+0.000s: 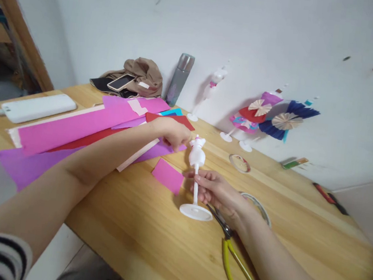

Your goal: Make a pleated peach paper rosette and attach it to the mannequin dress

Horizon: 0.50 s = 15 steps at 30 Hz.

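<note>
scissors (231, 257) blades hidden under right hand (216, 190), handle cut off below

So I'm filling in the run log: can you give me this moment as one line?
left hand: at mannequin top | right hand: gripping mannequin pole | mannequin base: on table | scissors: beside right wrist

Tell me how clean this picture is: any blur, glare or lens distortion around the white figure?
Head view: the white figure held in the right hand is fairly sharp, slightly washed out. Head view: the light is soft and even, with faint shadows on the wall and no hard glare. Head view: the wide lens stretches the table, and the right corners go dark and smeared.
</note>
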Tool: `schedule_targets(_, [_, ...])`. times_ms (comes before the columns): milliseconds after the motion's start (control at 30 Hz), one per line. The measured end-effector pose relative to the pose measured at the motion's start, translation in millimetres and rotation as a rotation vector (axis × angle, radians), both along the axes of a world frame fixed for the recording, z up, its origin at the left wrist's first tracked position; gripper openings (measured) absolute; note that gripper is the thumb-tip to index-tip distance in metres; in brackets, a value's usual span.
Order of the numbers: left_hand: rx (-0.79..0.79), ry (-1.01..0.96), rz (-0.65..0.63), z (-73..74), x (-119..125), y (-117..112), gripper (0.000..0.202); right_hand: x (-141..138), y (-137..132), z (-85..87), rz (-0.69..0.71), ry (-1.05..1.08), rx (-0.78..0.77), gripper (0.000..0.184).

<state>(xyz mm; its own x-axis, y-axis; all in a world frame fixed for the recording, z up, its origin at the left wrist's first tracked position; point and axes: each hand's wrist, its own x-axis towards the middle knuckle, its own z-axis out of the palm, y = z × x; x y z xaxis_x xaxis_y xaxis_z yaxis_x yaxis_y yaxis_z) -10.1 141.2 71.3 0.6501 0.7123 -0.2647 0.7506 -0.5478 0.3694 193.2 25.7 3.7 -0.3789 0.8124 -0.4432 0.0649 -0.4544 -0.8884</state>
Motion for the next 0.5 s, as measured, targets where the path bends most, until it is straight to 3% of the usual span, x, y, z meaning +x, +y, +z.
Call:
schedule_targets(133, [0.117, 0.171, 0.105, 4.8, -15.6, 15.1, 0.013, -0.6, 1.1, -1.0, -0.017, -0.018, -0.034, 0.023])
schedule_targets(333, [0.022, 0.244, 0.117, -16.7, -4.5, 15.9, 0.032, -1.1, 1.6, -2.3, 0.018, -0.162, 0.043, 0.030])
schedule_targets(500, [-0.042, 0.192, 0.066, -26.5, -2.3, 21.3, 0.021, -1.0, -2.9, 0.0, 0.073, -0.271, 0.092, 0.042])
